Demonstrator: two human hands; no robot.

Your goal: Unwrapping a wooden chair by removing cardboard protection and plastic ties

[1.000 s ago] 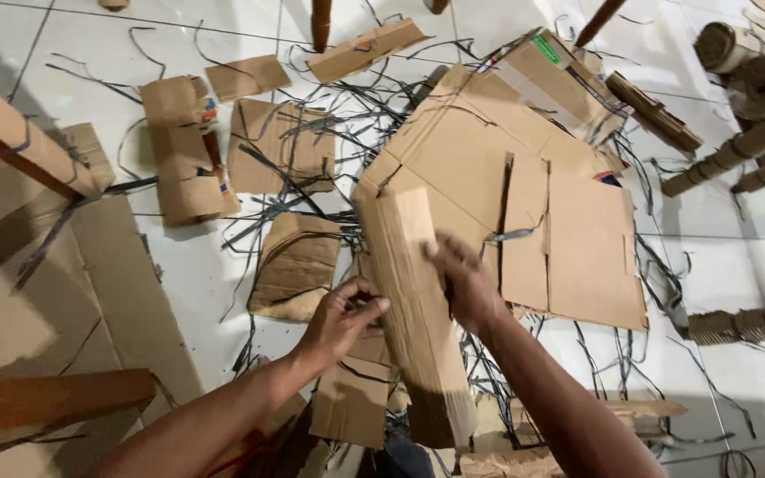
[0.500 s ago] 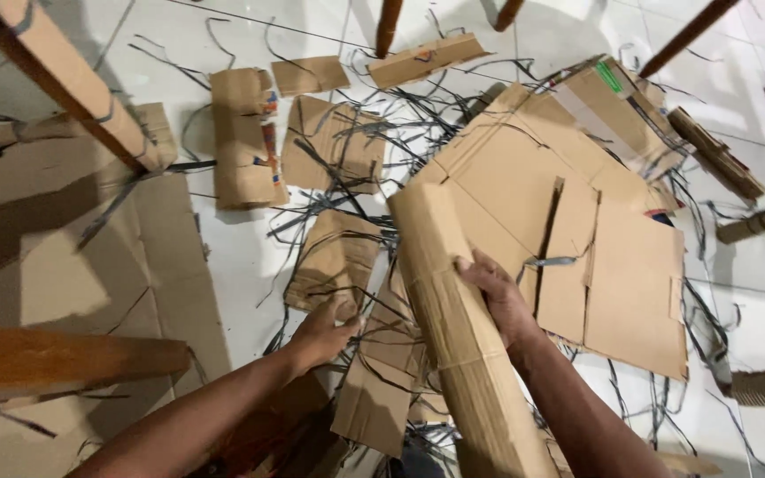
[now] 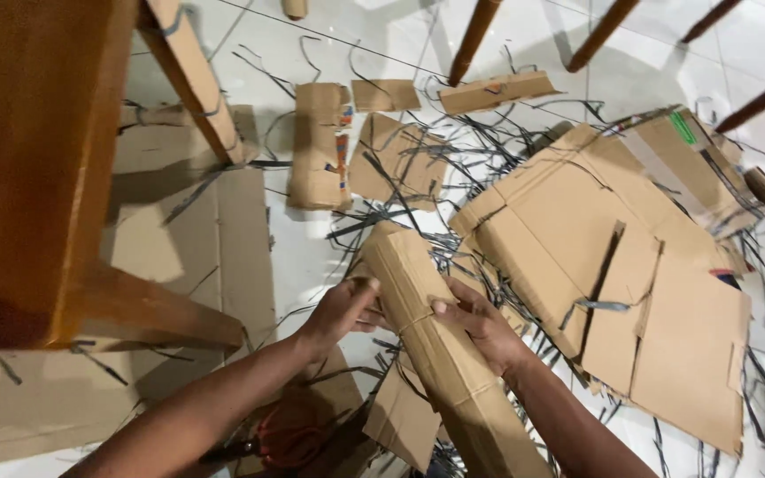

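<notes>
Floor tiles [image 3: 382, 35], white, carry everything; the view has swung left since a second ago, so a wooden furniture panel [image 3: 28, 159] now fills our left side. Flattened cardboard box [image 3: 613, 265] lies at right, well apart from the smaller cardboard scraps [image 3: 320, 146] beyond. Black plastic strapping [image 3: 418, 168] is strewn between them. We hold a folded cardboard bundle [image 3: 436, 354] at centre, tilted away: left hand [image 3: 343, 310] is clamped on its near edge, having closed in; right hand [image 3: 480, 323] is wrapped over its top face.
</notes>
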